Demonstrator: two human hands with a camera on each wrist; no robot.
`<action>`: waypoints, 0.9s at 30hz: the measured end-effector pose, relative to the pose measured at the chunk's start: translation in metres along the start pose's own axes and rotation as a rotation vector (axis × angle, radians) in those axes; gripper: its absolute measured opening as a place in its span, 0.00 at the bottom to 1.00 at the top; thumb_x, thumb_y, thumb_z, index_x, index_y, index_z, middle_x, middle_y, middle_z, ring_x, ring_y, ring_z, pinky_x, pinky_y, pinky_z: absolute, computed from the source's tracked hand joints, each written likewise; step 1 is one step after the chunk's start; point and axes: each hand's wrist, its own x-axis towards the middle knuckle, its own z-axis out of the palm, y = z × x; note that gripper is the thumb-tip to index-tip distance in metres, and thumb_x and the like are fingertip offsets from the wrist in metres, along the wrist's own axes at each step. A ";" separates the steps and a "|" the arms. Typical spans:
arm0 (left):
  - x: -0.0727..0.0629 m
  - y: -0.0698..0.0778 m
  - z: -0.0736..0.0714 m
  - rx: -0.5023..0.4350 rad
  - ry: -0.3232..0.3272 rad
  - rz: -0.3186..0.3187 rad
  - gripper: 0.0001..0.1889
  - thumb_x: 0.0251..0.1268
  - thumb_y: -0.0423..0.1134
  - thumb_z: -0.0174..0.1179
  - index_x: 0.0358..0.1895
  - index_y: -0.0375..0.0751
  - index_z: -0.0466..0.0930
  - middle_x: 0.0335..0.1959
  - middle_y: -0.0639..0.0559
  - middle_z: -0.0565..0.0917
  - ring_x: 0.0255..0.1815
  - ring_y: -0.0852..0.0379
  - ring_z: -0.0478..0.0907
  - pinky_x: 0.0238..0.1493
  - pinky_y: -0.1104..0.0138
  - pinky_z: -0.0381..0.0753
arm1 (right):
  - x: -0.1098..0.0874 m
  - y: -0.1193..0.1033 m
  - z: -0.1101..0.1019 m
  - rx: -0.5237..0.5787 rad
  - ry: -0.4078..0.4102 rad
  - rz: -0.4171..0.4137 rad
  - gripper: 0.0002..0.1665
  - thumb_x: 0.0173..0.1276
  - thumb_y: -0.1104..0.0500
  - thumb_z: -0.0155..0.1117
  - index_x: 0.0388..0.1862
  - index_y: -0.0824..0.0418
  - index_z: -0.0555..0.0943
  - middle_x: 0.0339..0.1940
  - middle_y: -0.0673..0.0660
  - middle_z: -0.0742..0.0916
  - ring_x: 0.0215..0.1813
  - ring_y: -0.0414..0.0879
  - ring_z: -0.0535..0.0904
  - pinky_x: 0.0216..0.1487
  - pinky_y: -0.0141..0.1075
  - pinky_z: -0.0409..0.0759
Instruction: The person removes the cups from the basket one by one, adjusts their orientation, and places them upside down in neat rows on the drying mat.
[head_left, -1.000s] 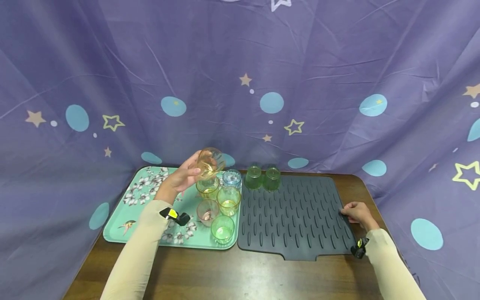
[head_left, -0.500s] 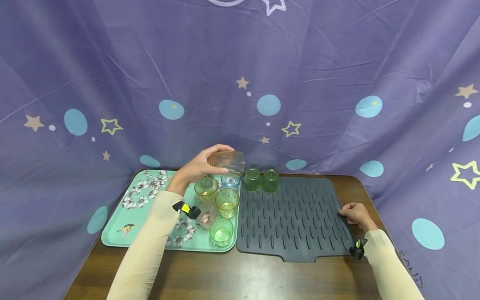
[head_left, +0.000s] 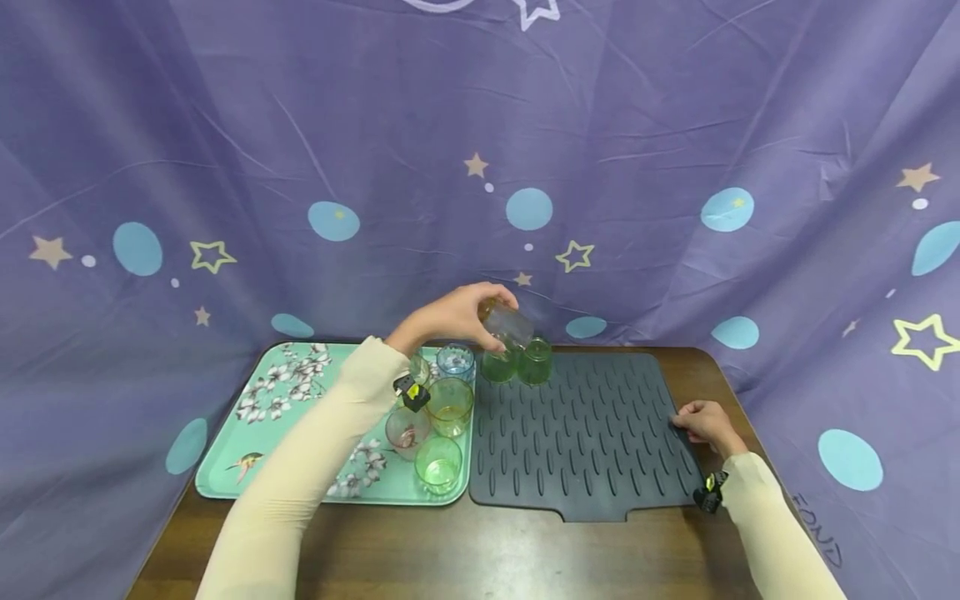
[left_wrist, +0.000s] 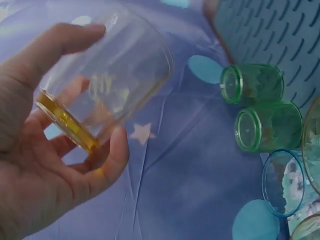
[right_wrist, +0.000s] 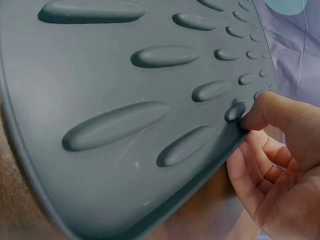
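Note:
My left hand (head_left: 461, 315) grips a clear, amber-tinted drinking glass (left_wrist: 120, 70) around its thick base end. The glass is tipped with its mouth pointing right and down, held close above two upturned green glasses (head_left: 535, 362). Those green glasses stand side by side at the far left corner of a dark ribbed drying mat (head_left: 577, 433). At the mat's right edge my right hand (head_left: 708, 423) pinches the rim. In the right wrist view the thumb (right_wrist: 257, 112) lies on top of the mat, with the other fingers curled by its edge.
Left of the mat, a mint floral tray (head_left: 225, 467) carries several upright glasses: blue (head_left: 455, 362), yellow (head_left: 450, 408), pink (head_left: 407, 433) and green (head_left: 438, 467). A yellowish one is partly behind the left wrist. A purple curtain (head_left: 420, 108) hangs behind the wooden table (head_left: 420, 550).
My left hand has carried the amber glass rightward from over the tray to the green glasses, turning its mouth downward. The right hand stays at the mat's edge.

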 end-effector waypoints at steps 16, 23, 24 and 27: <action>0.066 0.011 0.056 0.520 -0.063 -0.239 0.29 0.52 0.41 0.78 0.60 0.49 0.79 0.50 0.52 0.80 0.49 0.51 0.77 0.49 0.58 0.80 | 0.002 -0.003 -0.006 -0.002 0.000 -0.005 0.08 0.67 0.64 0.64 0.36 0.71 0.78 0.28 0.50 0.78 0.30 0.41 0.75 0.30 0.32 0.82; 0.102 0.024 0.086 0.574 -0.038 -0.232 0.25 0.51 0.42 0.78 0.54 0.51 0.79 0.52 0.52 0.77 0.53 0.48 0.73 0.47 0.58 0.78 | 0.000 -0.002 -0.004 0.003 -0.003 0.002 0.09 0.67 0.63 0.66 0.36 0.70 0.78 0.28 0.50 0.79 0.30 0.41 0.76 0.31 0.32 0.83; 0.107 0.026 0.090 0.583 -0.038 -0.231 0.24 0.51 0.42 0.78 0.52 0.51 0.79 0.51 0.52 0.76 0.52 0.48 0.72 0.46 0.58 0.77 | 0.000 -0.002 -0.003 0.006 -0.002 0.006 0.09 0.67 0.63 0.66 0.36 0.70 0.78 0.28 0.50 0.79 0.30 0.41 0.76 0.31 0.32 0.83; 0.120 0.028 0.103 0.610 -0.028 -0.229 0.20 0.52 0.41 0.76 0.48 0.52 0.78 0.50 0.52 0.75 0.50 0.49 0.70 0.42 0.59 0.75 | 0.000 -0.001 -0.001 0.005 -0.004 0.010 0.09 0.66 0.63 0.66 0.36 0.69 0.78 0.28 0.50 0.79 0.29 0.41 0.76 0.30 0.32 0.83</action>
